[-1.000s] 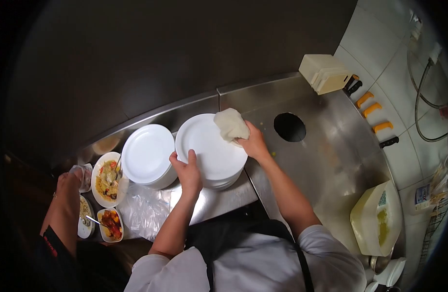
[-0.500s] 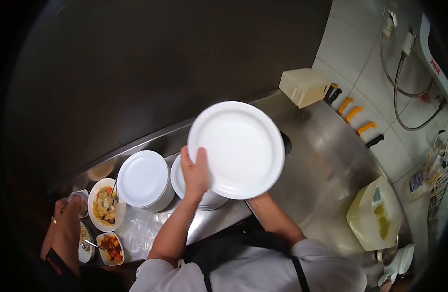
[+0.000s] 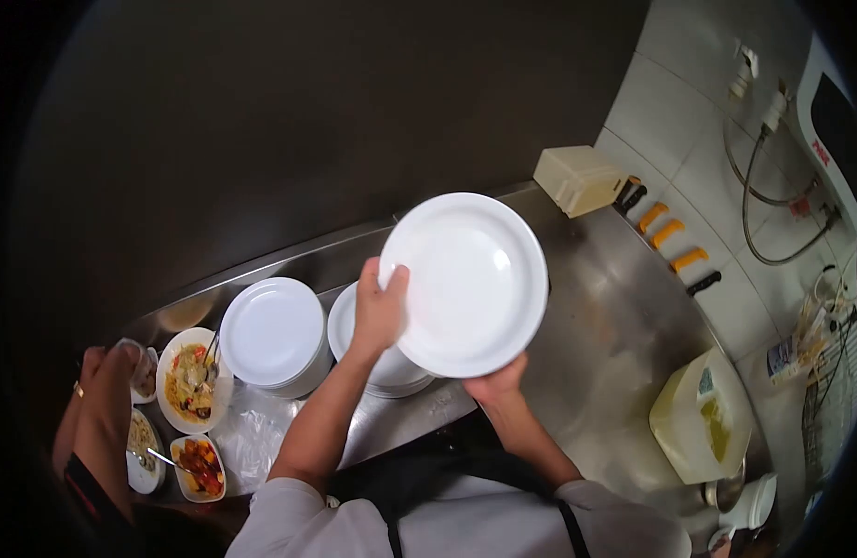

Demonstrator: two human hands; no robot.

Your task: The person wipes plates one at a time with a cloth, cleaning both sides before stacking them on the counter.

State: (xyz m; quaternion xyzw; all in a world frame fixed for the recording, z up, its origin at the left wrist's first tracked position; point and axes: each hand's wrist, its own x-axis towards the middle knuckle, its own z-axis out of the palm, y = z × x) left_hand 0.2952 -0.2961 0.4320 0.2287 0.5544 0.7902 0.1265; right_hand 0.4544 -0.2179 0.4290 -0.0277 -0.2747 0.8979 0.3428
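A round white plate (image 3: 467,284) is held up in front of me, its inner face towards the camera. My left hand (image 3: 380,305) grips its left rim, thumb on the face and fingers behind. At the lower right edge, my right hand (image 3: 500,379) holds the plate from below; its fingers are partly hidden behind the rim. Beneath my left hand, a second stack of white plates (image 3: 391,377) stands on the steel counter, partly covered by the held plate. A taller stack of white plates (image 3: 272,332) is just left of it.
At left, another person's hands (image 3: 110,391) are near a noodle dish (image 3: 192,379) and a bowl of red and orange food (image 3: 199,468). Clear plastic film (image 3: 249,432) lies on the counter. Right are a cream box (image 3: 582,179), several knife handles (image 3: 668,232) and a yellowish container (image 3: 700,418).
The held plate has shifted slightly right and tilted. More of my right hand now shows at its lower edge. The other person's hands have moved a little left in view.
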